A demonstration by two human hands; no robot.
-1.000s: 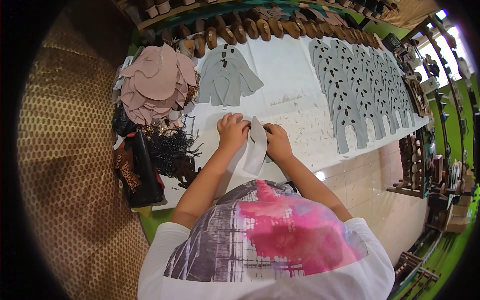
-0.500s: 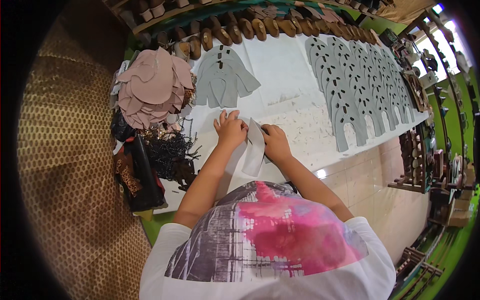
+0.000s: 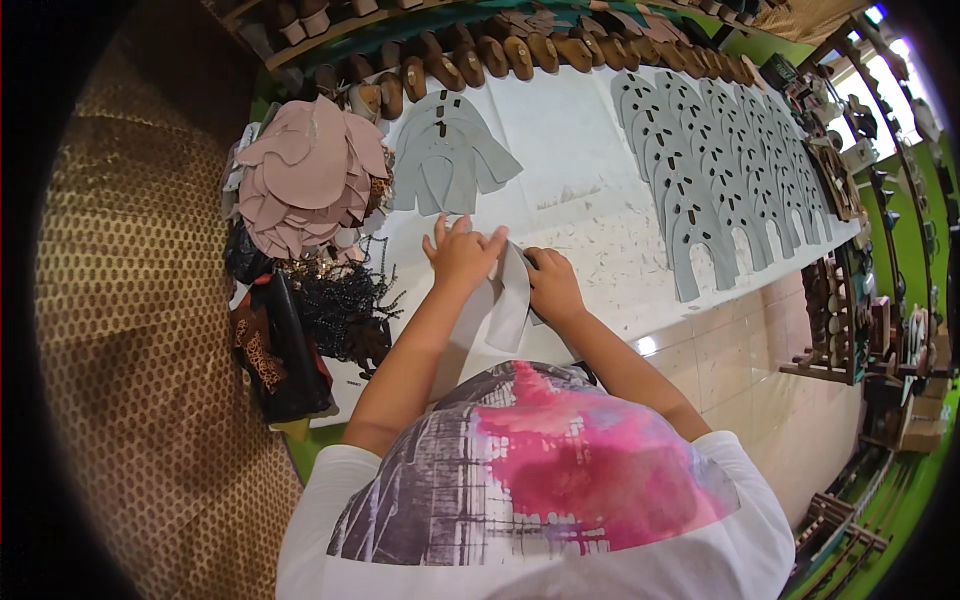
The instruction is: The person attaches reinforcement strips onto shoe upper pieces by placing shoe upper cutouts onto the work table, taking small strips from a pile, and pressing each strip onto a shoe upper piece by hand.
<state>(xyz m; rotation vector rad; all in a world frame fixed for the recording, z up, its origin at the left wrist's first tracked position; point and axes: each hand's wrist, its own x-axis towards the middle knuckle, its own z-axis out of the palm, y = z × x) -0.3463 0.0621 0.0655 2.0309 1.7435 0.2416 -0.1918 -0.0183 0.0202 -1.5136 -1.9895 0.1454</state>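
With curled fingers of the right hand [image 3: 553, 284], grips a bent grey piece [image 3: 510, 308] on the near right of the pink pile [image 3: 308, 175]; holds the left hand [image 3: 464, 262] spread, cannot tell whether touching; has grey cutouts [image 3: 460, 160] just right of the pile.

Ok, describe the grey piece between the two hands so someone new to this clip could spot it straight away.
On the white table, look just beyond the printed shirt. There, between the left hand and the right hand, is a pale grey piece. It is bent and raised, unlike the other grey pieces, which lie flat and overlapping.
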